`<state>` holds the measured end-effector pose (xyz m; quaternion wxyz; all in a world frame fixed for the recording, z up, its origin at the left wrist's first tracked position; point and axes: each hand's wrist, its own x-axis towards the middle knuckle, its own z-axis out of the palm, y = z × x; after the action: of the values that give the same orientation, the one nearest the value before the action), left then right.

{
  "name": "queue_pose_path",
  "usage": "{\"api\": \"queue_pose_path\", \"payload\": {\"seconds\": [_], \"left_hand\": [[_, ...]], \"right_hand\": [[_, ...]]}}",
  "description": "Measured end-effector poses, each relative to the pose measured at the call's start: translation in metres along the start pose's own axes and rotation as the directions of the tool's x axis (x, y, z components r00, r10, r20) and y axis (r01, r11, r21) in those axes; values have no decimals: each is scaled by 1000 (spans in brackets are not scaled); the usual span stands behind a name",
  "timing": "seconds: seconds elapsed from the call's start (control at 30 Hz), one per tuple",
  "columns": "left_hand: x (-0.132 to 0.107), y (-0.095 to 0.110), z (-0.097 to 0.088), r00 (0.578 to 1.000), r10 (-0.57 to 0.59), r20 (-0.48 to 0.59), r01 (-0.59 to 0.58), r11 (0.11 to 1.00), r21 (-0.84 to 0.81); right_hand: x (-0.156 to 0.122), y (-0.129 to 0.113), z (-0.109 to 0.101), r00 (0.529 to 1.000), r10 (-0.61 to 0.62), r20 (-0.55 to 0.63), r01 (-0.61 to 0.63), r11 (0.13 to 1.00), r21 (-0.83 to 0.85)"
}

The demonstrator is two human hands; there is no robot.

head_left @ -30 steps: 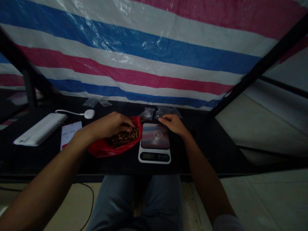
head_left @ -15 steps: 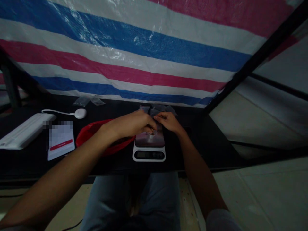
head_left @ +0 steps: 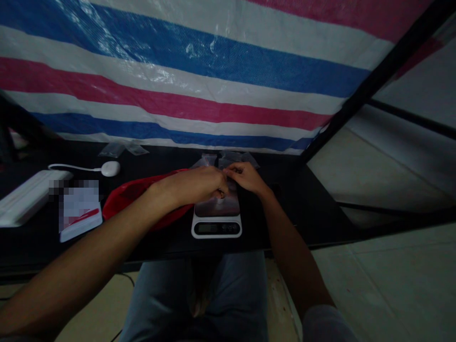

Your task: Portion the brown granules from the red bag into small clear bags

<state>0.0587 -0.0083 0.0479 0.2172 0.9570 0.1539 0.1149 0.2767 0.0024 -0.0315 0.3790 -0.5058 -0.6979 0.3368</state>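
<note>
A white kitchen scale (head_left: 216, 229) with a metal weighing plate (head_left: 228, 207) sits on the black table. Over its plate my left hand (head_left: 208, 184) is closed, knuckles up, with fingertips pressed together around something small that I cannot make out. My right hand (head_left: 245, 175) meets it at the plate's far side, thumb and fingers pinched; what they hold, if anything, is too small to name. Under my left forearm lies a red bag or pouch (head_left: 123, 195), partly hidden by the arm. Just beyond my hands are clear plastic bags (head_left: 230, 156).
To the left lie a white card-like item (head_left: 80, 228), a long white box-shaped device (head_left: 32, 197) and a white round puck with a cable (head_left: 110, 168). More clear bags (head_left: 114, 149) rest near the striped sheet (head_left: 199, 107) behind the table. A black frame bar (head_left: 342, 116) slants at right.
My two hands have come closer together over the scale, and the left fingers are curled tighter. The whole view has shifted slightly, so the table items appear further left.
</note>
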Motion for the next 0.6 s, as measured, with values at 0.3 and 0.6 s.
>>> {"api": "queue_pose_path", "payload": {"seconds": [0.3, 0.6], "left_hand": [[5, 3, -4, 995, -10, 102, 10, 1000, -5], [-2, 2, -9, 999, 47, 17, -44, 991, -129]], "right_hand": [[-1, -2, 0, 1000, -2, 4, 2, 1000, -8], [-1, -2, 0, 999, -33, 24, 34, 999, -15]]}}
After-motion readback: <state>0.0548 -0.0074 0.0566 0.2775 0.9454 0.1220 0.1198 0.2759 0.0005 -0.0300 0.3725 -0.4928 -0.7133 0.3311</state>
